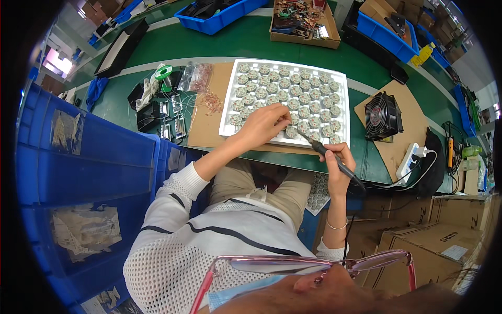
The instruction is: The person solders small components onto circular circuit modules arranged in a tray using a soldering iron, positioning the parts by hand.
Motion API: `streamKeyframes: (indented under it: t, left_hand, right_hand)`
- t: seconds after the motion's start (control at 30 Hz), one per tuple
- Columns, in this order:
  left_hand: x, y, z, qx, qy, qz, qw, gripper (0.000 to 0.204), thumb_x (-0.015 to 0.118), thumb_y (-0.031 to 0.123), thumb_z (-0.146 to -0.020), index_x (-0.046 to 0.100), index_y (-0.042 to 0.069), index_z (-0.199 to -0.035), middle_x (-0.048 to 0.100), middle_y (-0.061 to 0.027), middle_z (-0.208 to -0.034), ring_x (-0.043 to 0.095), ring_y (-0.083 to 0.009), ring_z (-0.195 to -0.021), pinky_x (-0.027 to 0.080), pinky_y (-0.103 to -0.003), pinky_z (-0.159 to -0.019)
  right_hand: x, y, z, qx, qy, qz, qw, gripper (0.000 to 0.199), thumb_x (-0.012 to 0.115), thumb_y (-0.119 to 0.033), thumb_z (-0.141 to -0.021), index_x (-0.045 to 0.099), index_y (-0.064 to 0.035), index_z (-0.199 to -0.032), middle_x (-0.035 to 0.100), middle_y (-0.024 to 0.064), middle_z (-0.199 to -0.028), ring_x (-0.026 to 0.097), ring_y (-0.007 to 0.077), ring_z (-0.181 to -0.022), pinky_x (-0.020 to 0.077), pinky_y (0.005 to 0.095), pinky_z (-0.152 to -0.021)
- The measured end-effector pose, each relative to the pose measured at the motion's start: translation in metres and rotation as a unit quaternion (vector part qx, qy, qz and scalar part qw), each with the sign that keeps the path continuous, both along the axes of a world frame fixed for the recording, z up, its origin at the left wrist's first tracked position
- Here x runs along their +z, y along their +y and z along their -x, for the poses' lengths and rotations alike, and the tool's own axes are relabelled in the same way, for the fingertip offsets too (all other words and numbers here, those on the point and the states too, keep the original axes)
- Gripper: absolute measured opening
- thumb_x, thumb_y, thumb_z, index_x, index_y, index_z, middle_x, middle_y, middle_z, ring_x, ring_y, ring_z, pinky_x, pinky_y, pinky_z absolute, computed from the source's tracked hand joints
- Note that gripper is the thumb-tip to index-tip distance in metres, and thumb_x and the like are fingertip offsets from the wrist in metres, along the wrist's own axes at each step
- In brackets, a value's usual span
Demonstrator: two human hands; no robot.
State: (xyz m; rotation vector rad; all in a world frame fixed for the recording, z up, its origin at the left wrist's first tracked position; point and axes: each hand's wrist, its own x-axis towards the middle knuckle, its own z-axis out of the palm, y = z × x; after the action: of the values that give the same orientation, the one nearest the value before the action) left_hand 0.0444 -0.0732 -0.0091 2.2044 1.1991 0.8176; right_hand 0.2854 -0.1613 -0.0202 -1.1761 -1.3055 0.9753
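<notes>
A white tray point(226, 127) lies in front of me, filled with rows of small round grey parts with coloured bits on top. My right hand point(339, 165) grips a soldering iron point(317, 146) by its dark handle, its tip angled down and left toward the tray's near rows. Over the near middle of the tray, my left hand point(267, 124) is closed in a pinch beside a round part point(291, 132), close to the iron's tip. Whatever sits between the left fingertips is too small to make out.
Left of the tray are a green solder spool point(163, 72), a clear bag point(196, 77) and loose small components point(210, 103) on cardboard. At right stand a black fan point(383, 116) and a white power strip point(410, 163) with cables. Blue crates point(94, 157) rise at my left.
</notes>
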Motion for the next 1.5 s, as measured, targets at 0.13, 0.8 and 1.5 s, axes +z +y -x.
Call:
streamKeyframes:
  t: [0.13,0.8,1.5]
  left_hand:
    - [-0.001,0.002,0.002,0.004,0.007,-0.009,1.000,0.011,0.066,0.010,-0.090,0.065,0.003,-0.098,0.066,-0.0123,-0.092,0.067,-0.0301,-0.086,0.052,-0.038,-0.075]
    - [0.010,0.007,0.009,-0.046,0.079,0.060,0.994,0.015,0.068,0.017,-0.087,0.068,0.010,-0.099,0.065,-0.0101,-0.086,0.065,-0.0295,-0.085,0.050,-0.042,-0.075]
    - [0.007,0.011,0.007,-0.070,0.113,0.049,0.990,0.014,0.067,0.012,-0.088,0.061,0.005,-0.100,0.065,-0.0111,-0.097,0.066,-0.0291,-0.093,0.052,-0.040,-0.079]
  right_hand:
    - [0.003,0.002,0.001,-0.022,0.049,-0.024,0.998,0.013,0.059,-0.008,-0.095,0.062,0.0036,-0.100,0.067,0.0098,-0.084,0.063,0.0119,-0.077,0.0485,0.0252,-0.073]
    - [0.003,0.014,0.018,-0.012,-0.044,-0.045,0.998,0.017,0.060,-0.008,-0.100,0.070,-0.0004,-0.112,0.074,0.0118,-0.098,0.070,0.0176,-0.089,0.0522,0.0293,-0.084]
    - [-0.001,0.017,0.025,-0.034,-0.156,-0.096,0.983,0.012,0.062,-0.007,-0.097,0.071,-0.0065,-0.105,0.075,0.0037,-0.086,0.064,0.0182,-0.084,0.0429,0.0325,-0.089]
